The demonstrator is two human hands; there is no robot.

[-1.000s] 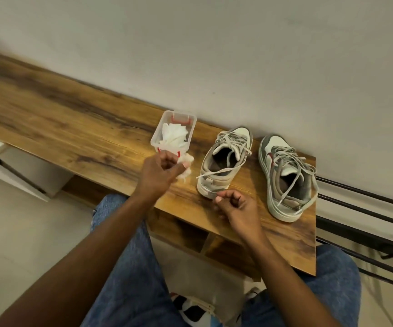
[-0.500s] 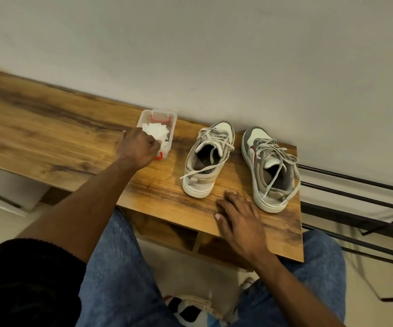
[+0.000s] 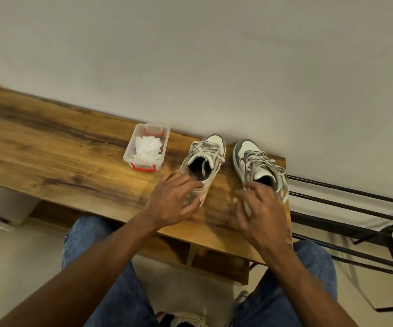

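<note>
while left hand grips a sneaker (heel), right hand hovers.

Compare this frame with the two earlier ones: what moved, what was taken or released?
The left hand let the tissue drop into the clear box, then crossed right to the cream sneaker, fingers over its heel; grip unclear. The right hand rose off the bench and reached forward to the heel of the grey sneaker, fingers spread. Box, sneakers and bench kept their places.
</note>
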